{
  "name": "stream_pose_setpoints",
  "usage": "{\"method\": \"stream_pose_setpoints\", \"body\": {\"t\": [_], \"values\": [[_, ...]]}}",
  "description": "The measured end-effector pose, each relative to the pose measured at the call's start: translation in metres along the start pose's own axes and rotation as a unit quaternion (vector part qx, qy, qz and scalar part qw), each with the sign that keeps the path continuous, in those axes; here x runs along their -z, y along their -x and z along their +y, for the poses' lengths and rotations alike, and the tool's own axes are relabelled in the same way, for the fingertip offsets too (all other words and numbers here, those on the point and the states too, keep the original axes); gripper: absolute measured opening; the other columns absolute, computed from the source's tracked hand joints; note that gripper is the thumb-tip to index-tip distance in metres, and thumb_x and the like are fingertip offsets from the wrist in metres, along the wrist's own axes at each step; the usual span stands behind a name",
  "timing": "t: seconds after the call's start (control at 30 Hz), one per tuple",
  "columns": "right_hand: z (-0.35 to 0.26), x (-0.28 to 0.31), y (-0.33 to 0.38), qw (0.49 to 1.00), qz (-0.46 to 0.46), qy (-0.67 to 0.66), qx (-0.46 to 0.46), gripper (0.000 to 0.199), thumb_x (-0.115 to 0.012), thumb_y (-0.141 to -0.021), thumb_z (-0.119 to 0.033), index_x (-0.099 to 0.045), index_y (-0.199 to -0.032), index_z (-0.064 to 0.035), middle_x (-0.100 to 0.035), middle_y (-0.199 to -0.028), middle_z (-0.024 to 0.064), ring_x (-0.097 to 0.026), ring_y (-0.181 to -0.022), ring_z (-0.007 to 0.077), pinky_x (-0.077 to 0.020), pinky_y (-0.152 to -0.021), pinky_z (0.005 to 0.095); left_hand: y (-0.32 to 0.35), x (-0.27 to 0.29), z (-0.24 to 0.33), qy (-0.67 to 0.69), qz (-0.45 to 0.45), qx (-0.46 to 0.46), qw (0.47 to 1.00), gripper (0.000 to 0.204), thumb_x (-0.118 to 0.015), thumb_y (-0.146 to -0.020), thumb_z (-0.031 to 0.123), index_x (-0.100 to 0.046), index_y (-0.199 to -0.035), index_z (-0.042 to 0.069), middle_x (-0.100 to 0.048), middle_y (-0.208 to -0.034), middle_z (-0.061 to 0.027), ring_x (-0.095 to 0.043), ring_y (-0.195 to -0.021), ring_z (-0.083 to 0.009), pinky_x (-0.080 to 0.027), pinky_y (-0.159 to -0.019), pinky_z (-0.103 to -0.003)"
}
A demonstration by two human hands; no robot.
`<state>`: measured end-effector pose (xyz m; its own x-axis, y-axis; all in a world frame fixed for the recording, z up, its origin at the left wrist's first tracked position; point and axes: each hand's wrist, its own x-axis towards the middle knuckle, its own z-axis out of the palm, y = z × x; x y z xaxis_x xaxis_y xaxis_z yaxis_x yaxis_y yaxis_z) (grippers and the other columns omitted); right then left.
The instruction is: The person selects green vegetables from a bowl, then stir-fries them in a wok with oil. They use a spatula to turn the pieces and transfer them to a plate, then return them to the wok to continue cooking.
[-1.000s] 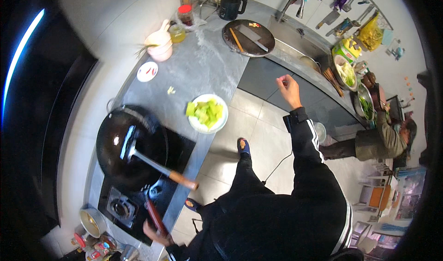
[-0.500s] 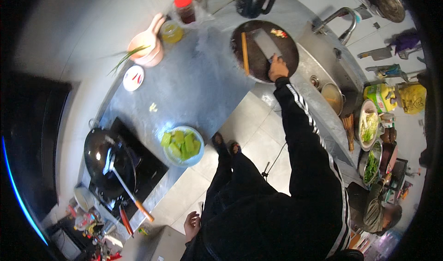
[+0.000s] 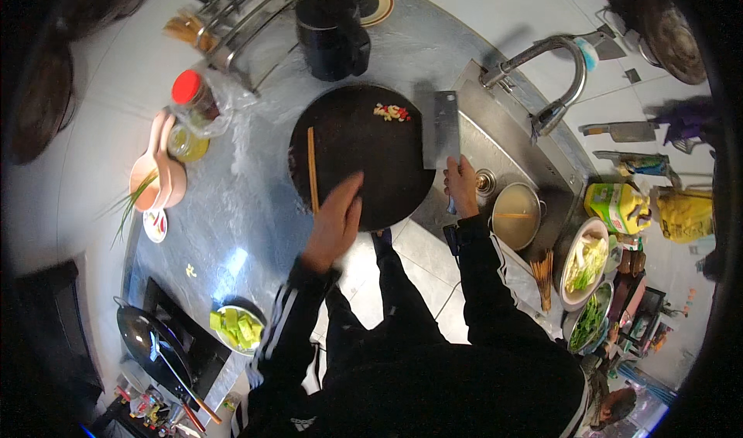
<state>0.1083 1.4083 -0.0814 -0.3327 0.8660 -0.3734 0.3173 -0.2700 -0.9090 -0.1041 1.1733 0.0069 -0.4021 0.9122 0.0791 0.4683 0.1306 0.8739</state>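
Gripping cleaver (image 3: 442, 128), fingers curled round handle: your right hand (image 3: 462, 186), right edge of round chopping board (image 3: 375, 159); your left hand (image 3: 333, 225), lower edge, fingers extended, thumb apart

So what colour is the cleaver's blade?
The blade is grey; best seen in the head view.

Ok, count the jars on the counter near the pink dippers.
2: a red-lidded jar beside the clear plastic bag, and a yellowish jar right by the pink dippers. Another could be hidden behind them.
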Motion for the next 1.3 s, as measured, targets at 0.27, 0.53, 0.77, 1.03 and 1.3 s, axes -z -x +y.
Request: {"method": "stream_pose_setpoints", "body": {"t": [0.27,0.53,0.77,1.03,1.3], "values": [[0.011,0.000,-0.049,0.989,-0.048,0.137,0.004,0.032,-0.053,-0.103,-0.028,-0.052,-0.088,-0.0004,-0.059,-0.071,0.0128,-0.058,-0.058,0.0254,-0.0447,-0.053,0.0388,-0.193,-0.116,-0.083,-0.128,0.104,0.042,0.985,0.054,-0.043,-0.102,0.016,-0.030,-0.148,-0.008,-0.024,-0.158,-0.0247,-0.025,-0.147,-0.0405,-0.025,-0.120,-0.045],[-0.016,-0.090,-0.030,0.967,-0.083,0.199,0.135,0.027,-0.050,-0.103,-0.023,-0.053,-0.098,0.0033,-0.063,-0.086,0.0287,-0.064,-0.077,0.0457,-0.0478,-0.065,0.0468,-0.199,-0.132,-0.079,-0.108,0.162,0.033,0.980,0.051,-0.039,-0.104,0.016,-0.031,-0.148,-0.008,-0.026,-0.158,-0.0254,-0.026,-0.147,-0.0412,-0.025,-0.120,-0.045],[-0.049,-0.121,0.097,0.926,-0.225,0.251,0.173,0.021,-0.046,-0.105,-0.018,-0.054,-0.109,0.0015,-0.065,-0.082,0.0211,-0.066,-0.069,0.0302,-0.0503,-0.061,0.0393,-0.072,-0.040,-0.046,-0.038,0.199,0.095,0.975,0.041,-0.048,-0.101,0.012,-0.047,-0.138,-0.006,-0.037,-0.149,-0.0275,-0.038,-0.139,-0.0405,-0.032,-0.116,-0.048],[-0.094,-0.308,0.315,0.803,-0.585,0.049,0.105,0.021,-0.052,-0.103,-0.020,-0.049,-0.088,-0.0062,-0.046,-0.061,-0.0023,-0.047,-0.049,0.0076,-0.0394,-0.042,0.0265,0.192,0.191,0.009,-0.134,0.537,0.184,0.812,0.038,-0.052,-0.100,0.009,-0.044,-0.133,-0.006,-0.058,-0.107,-0.0215,-0.058,-0.099,-0.0348,-0.046,-0.091,-0.040],[-0.143,-0.419,0.459,0.751,-0.650,0.002,0.113,0.020,-0.053,-0.104,-0.023,-0.054,-0.102,-0.0027,-0.053,-0.066,0.0011,-0.050,-0.047,0.0093,-0.0439,-0.041,0.0270,0.418,0.390,-0.012,-0.298,0.591,0.218,0.717,0.022,-0.060,-0.099,0.017,-0.057,-0.108,-0.003,-0.068,-0.104,-0.0256,-0.069,-0.099,-0.0365,-0.053,-0.081,-0.040]]}}
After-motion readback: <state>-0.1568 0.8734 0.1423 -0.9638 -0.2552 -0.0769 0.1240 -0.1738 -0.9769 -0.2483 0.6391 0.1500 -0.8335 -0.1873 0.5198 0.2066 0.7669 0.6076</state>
